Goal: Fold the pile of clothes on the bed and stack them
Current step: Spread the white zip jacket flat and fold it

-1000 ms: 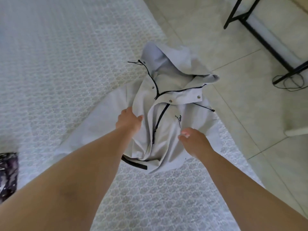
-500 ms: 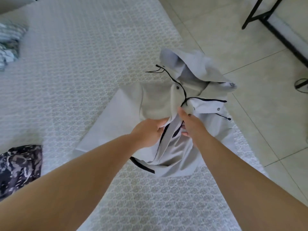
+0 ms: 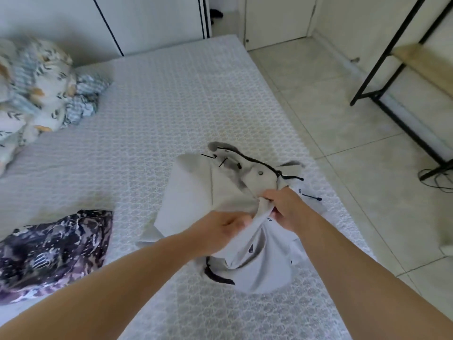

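Since half a second ago both hands have bunched the grey jacket (image 3: 196, 192) higher and pulled its front together near the bed's (image 3: 171, 106) right edge. Left hand (image 3: 221, 228) clutches a fistful of the left panel; right hand (image 3: 284, 207) pinches fabric below the collar, probably to square the halves before folding. Dark patterned garment (image 3: 54, 251) lies at my left; floral bedding (image 3: 36, 89) sits far back.
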